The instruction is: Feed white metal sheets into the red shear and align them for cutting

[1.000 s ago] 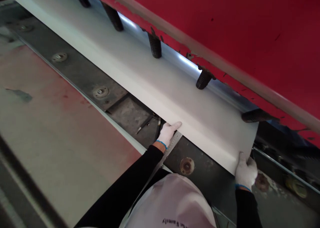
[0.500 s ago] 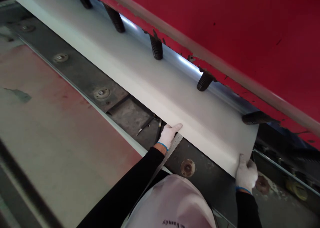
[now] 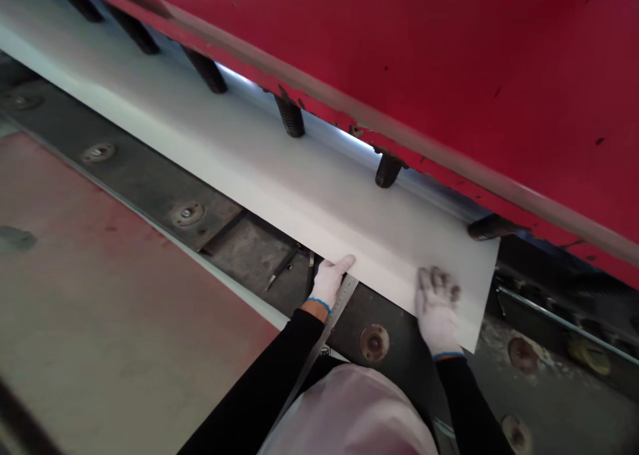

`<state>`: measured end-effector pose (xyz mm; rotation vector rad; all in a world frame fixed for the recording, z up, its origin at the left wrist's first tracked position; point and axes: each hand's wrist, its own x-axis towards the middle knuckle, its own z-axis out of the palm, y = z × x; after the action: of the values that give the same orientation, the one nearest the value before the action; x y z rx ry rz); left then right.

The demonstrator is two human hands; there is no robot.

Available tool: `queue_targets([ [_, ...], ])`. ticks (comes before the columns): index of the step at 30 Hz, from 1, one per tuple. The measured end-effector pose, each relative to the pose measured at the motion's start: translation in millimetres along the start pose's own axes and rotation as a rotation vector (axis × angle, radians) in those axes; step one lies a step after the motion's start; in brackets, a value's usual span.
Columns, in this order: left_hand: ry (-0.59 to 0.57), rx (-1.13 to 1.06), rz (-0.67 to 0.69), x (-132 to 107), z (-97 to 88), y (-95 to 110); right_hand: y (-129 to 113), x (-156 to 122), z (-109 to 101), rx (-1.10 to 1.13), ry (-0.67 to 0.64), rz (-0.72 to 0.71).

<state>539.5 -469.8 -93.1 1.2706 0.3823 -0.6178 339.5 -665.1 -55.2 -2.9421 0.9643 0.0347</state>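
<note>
A workshop machine fills the view: a red guard panel (image 3: 449, 62) runs across the top, with a row of dark hold-down feet (image 3: 388, 170) below it, and a dark steel bed (image 3: 150, 182) with round bolt heads (image 3: 374, 341) stretches along the front. To the left lies a worn reddish desk (image 3: 100, 295).

The left hand (image 3: 330, 279), gloved in white, lies with its fingers (image 3: 344, 263) extended and together, the tips touching the near edge of the white sheet (image 3: 299, 182). Nothing is gripped; the fingers appear to steady the edge against the steel ruler (image 3: 342, 298), which lies just under the hand and reaches back toward the person. This placement seems to let the sheet edge be read against the ruler's scale.

The right hand (image 3: 438, 305), also gloved, rests flat on top of the sheet near its right corner, fingers (image 3: 439, 279) spread open and pressing down. It does not clasp the sheet; the flat palm seems to keep the sheet from lifting or sliding.

The sheet lies on the bed, its far edge running under the hold-down feet and the red panel, its near edge between the two hands. The feet stand over the sheet; whether they touch it cannot be told. Black sleeves (image 3: 269, 388) cover both arms, and a pale cap (image 3: 349, 408) shows at the bottom edge.
</note>
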Motion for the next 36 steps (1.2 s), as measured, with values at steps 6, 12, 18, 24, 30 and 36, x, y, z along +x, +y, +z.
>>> queue_targets([
  [6,0.033,0.074,-0.014,-4,0.0,4,-88,46,-5,0.116,-0.102,-0.395],
  [12,0.028,0.084,-0.036,0,-4.1,2,-103,54,-9,0.155,-0.125,-0.524],
  [18,-0.021,-0.063,-0.047,2,-3.0,1,-102,53,-7,0.17,-0.14,-0.521],
  [24,0.002,-0.008,-0.06,-2,-1.0,7,-102,53,-4,0.172,-0.131,-0.519],
  [30,0.027,0.003,-0.072,-3,1.0,10,-103,53,-2,0.187,-0.152,-0.507],
  [36,-0.022,-0.055,-0.076,-5,3.2,13,-104,54,-6,0.188,-0.151,-0.513],
])
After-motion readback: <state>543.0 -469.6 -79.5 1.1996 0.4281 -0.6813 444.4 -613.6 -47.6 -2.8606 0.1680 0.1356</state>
